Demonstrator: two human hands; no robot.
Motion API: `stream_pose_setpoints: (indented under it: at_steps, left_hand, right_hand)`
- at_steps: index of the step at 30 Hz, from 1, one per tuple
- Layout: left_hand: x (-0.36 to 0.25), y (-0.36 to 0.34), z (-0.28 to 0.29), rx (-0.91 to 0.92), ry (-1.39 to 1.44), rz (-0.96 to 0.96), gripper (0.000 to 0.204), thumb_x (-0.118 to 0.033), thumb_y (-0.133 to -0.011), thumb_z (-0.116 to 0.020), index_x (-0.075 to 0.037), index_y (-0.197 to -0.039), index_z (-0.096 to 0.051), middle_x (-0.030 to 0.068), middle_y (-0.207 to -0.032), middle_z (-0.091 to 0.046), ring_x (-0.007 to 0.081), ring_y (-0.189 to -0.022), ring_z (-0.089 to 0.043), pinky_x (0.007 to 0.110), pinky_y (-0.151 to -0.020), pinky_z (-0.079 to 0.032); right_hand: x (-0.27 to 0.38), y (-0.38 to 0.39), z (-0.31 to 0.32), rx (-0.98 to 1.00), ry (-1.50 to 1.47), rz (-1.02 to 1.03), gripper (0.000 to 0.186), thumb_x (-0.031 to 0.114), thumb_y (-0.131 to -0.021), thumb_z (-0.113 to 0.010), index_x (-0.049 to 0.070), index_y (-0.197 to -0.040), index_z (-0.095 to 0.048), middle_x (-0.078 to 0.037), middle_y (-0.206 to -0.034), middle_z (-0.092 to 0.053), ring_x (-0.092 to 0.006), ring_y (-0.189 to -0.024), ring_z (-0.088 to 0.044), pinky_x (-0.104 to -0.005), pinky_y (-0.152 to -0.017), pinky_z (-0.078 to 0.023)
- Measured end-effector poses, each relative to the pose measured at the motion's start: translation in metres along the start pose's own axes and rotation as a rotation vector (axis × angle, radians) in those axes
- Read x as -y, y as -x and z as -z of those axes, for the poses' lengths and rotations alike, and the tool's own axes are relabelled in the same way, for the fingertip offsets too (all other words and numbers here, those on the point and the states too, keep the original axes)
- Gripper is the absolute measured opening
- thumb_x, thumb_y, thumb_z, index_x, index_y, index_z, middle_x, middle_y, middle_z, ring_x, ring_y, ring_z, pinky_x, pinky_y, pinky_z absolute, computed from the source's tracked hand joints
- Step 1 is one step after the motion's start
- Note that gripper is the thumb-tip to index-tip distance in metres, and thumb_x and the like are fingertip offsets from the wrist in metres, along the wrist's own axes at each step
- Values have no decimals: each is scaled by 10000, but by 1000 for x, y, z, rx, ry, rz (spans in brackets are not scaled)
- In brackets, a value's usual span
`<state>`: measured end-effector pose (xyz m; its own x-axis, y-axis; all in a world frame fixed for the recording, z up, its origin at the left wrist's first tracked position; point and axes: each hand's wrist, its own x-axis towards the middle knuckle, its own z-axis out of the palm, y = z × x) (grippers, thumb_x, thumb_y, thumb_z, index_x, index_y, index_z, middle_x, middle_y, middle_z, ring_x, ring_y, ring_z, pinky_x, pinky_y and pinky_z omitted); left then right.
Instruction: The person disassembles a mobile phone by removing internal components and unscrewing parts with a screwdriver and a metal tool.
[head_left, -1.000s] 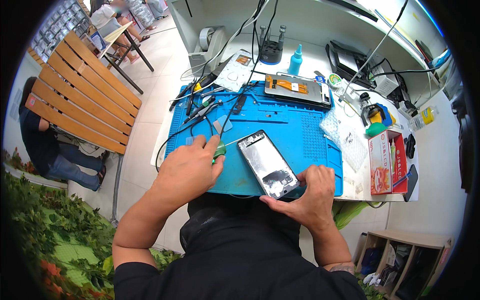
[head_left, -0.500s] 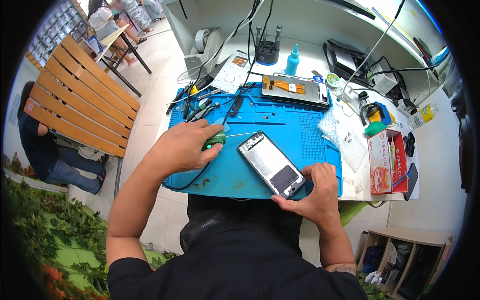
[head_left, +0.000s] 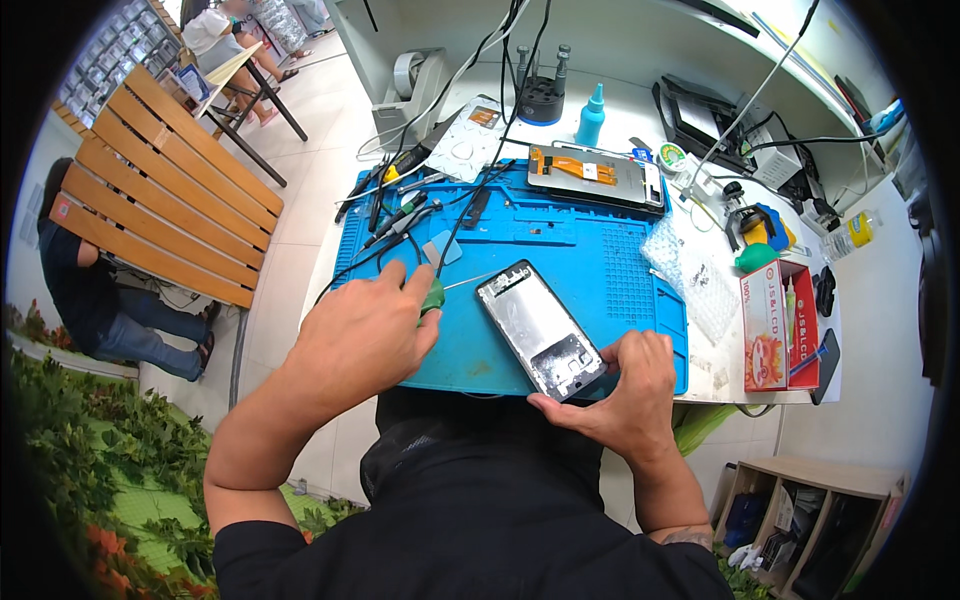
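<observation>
A phone frame [head_left: 540, 328] without its screen lies at a slant on the near part of the blue work mat [head_left: 480, 362]. Its inside faces up, silvery with a dark patch at the near end and pale residue along the edges. My right hand [head_left: 628, 385] grips its near right corner between thumb and fingers. In my left hand [head_left: 372, 322] is a green-handled tool [head_left: 432, 298] with a long thin metal shaft; my fingers hide most of the handle. The shaft points right toward the frame's far left corner, and I cannot tell whether its tip touches.
A detached phone screen [head_left: 594, 176] with an orange flex cable lies across the mat's far edge. Hand tools [head_left: 402, 215] and black cables crowd the far left. Bubble wrap [head_left: 690, 270] and a red-and-white box [head_left: 778, 325] are at right. A blue bottle [head_left: 591, 118] stands behind.
My left hand has moved a little nearer and the tool's shaft has drawn slightly left and down. The black cable beside it has shifted. My right hand keeps its grip on the frame.
</observation>
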<state>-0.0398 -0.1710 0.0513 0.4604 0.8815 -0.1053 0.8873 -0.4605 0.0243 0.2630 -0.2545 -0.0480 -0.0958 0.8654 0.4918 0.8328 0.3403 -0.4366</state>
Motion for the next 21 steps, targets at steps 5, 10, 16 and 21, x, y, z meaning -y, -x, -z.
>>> stream_pose_setpoints:
  at_steps: [5, 10, 16, 21]
  left_hand:
    - [9, 24, -5, -65, 8, -13, 432, -271, -1063, -772, 20, -1378, -724, 223, -1085, -762, 438, -844, -815, 513, -752, -666]
    - [12, 41, -5, -36, 13, 31, 407, -265, -1058, -781, 21, -1341, -722, 225, -1056, -754, 428, -817, -803, 512, -733, -654]
    - [10, 33, -13, -70, 23, 4, 419, -272, -1067, -771, 36, -1344, -712, 232, -1051, -751, 430, -780, -799, 505, -698, -651]
    - [4, 17, -21, -107, 43, -25, 422, -283, -1091, -742, 39, -1361, -703, 239, -1096, -750, 430, -795, -807, 507, -690, -653]
  right_hand:
    - [3, -1, -1, -11, 16, 19, 812, 637, -619, -1096, 92, -875, -550, -59, -857, -521, -289, -801, -505, -454, -803, -414]
    - [8, 2, 0, 18, 34, -13, 818, 597, -591, -1118, 86, -876, -547, -65, -845, -530, -308, -844, -517, -463, -806, -415]
    - [10, 1, 0, 10, 33, 7, 820, 602, -597, -1114, 91, -873, -535, -58, -840, -512, -297, -829, -492, -454, -799, -400]
    - [11, 0, 0, 21, 34, 13, 825, 605, -592, -1114, 90, -873, -535, -57, -840, -511, -294, -825, -489, -452, -799, -397]
